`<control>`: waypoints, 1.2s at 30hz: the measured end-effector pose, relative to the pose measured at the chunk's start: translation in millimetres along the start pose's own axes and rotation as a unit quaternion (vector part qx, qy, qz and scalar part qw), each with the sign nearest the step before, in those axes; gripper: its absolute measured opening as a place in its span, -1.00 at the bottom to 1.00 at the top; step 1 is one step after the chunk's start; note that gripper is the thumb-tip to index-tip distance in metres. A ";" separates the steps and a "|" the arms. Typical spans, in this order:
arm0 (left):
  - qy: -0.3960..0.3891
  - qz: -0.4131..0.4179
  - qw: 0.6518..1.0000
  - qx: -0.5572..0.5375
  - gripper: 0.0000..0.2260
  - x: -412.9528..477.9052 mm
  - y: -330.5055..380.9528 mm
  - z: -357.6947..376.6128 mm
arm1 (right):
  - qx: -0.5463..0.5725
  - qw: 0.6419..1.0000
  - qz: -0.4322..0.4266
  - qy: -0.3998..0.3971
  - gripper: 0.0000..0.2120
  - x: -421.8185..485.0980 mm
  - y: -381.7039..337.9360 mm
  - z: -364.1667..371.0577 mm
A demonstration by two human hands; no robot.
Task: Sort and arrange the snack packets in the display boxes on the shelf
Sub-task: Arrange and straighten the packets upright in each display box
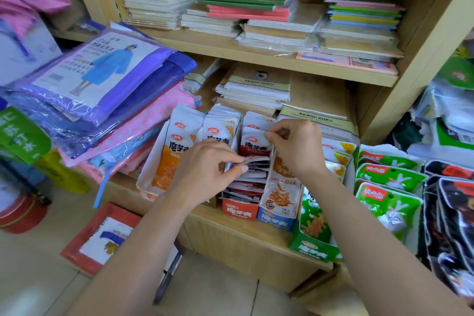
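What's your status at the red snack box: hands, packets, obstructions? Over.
Left hand pinching flat red packet in red display box. Right hand pinching upright packet at its back. Blue box tight alongside, nothing blocking.

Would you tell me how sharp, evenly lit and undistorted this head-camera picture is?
Head view: soft, even light with faint shadows; left hand, right hand and red packets at centre are sharp; edges blur, as at the dark packets on the right; the shelf upright leans from wide-angle distortion; mild glare on the raincoat pack.
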State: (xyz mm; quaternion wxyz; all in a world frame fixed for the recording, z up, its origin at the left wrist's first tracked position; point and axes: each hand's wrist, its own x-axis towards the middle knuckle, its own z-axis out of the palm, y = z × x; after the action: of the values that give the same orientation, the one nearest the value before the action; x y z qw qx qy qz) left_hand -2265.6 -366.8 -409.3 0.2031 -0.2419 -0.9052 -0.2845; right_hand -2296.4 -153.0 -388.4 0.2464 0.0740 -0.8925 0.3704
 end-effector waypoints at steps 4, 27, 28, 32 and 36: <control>0.052 -0.018 0.998 -0.041 -0.89 3.3 0.6 0.3 | 0.001 1.000 -0.014 -0.028 -0.95 -1.3 -4.5 -0.9; 0.074 0.018 0.997 -0.014 -0.92 -56.1 8.5 -21.7 | -0.073 0.963 -0.194 -0.174 -0.89 -65.2 -14.6 -4.7; 0.100 0.030 0.995 0.000 -0.91 -58.7 9.2 -18.0 | -0.068 0.968 -0.182 -0.162 -0.88 -63.8 -13.4 -4.5; 0.036 0.086 0.991 0.097 -0.75 -72.1 6.9 5.8 | -0.054 0.978 -0.153 -0.132 -0.86 -56.9 -13.0 -2.6; -0.019 0.071 0.981 0.180 -0.60 -78.2 13.1 20.5 | -0.050 0.983 -0.144 -0.106 -0.94 -53.9 -14.7 -0.3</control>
State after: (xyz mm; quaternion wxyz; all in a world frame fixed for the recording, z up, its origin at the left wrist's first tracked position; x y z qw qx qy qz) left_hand -2200.4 -370.1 -458.8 0.2456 -0.2702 -0.9259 -0.0972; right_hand -2244.8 -166.0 -405.7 0.2048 0.2278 -0.9110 0.2762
